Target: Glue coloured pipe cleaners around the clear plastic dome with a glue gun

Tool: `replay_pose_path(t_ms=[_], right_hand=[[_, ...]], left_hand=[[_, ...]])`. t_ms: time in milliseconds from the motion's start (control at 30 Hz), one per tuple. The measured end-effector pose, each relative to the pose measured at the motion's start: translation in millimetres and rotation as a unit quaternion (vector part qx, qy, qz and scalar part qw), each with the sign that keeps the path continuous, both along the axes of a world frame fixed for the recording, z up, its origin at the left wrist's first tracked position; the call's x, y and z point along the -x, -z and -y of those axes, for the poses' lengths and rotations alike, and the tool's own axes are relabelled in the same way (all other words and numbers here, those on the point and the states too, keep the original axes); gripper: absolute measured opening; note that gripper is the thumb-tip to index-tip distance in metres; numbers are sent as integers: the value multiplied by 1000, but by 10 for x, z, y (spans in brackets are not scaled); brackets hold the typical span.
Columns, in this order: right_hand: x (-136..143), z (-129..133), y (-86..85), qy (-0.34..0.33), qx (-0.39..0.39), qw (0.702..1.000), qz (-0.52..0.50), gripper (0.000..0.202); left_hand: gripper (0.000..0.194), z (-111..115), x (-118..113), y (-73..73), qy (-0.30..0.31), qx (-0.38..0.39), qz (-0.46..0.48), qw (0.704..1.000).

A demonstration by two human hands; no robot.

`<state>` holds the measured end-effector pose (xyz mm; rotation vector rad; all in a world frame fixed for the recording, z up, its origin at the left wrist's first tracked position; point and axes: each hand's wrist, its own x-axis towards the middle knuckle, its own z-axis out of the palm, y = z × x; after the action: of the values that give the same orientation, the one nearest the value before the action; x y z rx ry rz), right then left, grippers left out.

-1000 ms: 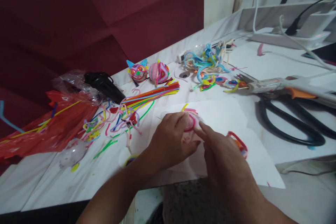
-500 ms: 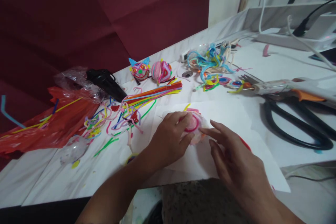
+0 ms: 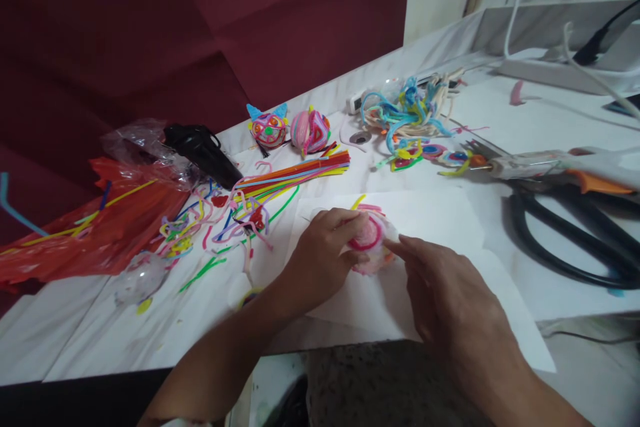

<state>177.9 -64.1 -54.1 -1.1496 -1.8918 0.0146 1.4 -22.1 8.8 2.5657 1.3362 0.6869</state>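
A round ball (image 3: 367,235) with a pink fuzzy coil and a darker pink ring on it rests on white paper in front of me. Part of it looks clear, with lighter pink and orange pieces lower down. My left hand (image 3: 325,253) grips it from the left, thumb and fingers on the pink side. At its right edge is my right hand (image 3: 445,287), its index fingertip touching or almost touching the ball. The other fingers are bent under and partly hidden; nothing shows in them. Short yellow (image 3: 359,201) and pink strips lie behind the ball.
Bundled pipe cleaners (image 3: 300,172) and tangled scraps (image 3: 240,217) lie left. Two decorated balls (image 3: 269,129) stand behind, near a black glue gun-like object (image 3: 203,150). Black-handled scissors (image 3: 530,233) and an orange-triggered tool (image 3: 595,180) lie right. A power strip (image 3: 555,70) sits at the back right.
My right hand's fingers have drawn closer together and its index finger now reaches the ball's edge. My left hand keeps its hold. The view has shifted slightly.
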Motion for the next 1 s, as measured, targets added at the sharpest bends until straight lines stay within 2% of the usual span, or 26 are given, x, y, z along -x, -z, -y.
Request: replay_pose_path(t_ms=[133, 233, 367, 533, 800, 1000], right_hand=[[-36, -10, -9, -21, 5, 1000, 11, 38], [-110, 1, -14, -53, 30, 997, -46, 38], [-194, 29, 10, -27, 95, 990, -100, 36], [-192, 26, 55, -16, 120, 987, -110, 35], [-167, 27, -19, -20, 82, 993, -81, 30], [-88, 6, -33, -31, 6, 999, -26, 31]], left_hand=[[37, -4, 2, 3, -10, 3, 9, 1000], [37, -8, 13, -9, -3, 12, 10, 1000], [36, -17, 38, -41, 21, 20, 2, 1000], [41, -35, 92, -58, 43, 27, -5, 999], [40, -40, 154, -63, 67, 19, -2, 998], [35, -53, 151, -38, 66, 3, -5, 998]])
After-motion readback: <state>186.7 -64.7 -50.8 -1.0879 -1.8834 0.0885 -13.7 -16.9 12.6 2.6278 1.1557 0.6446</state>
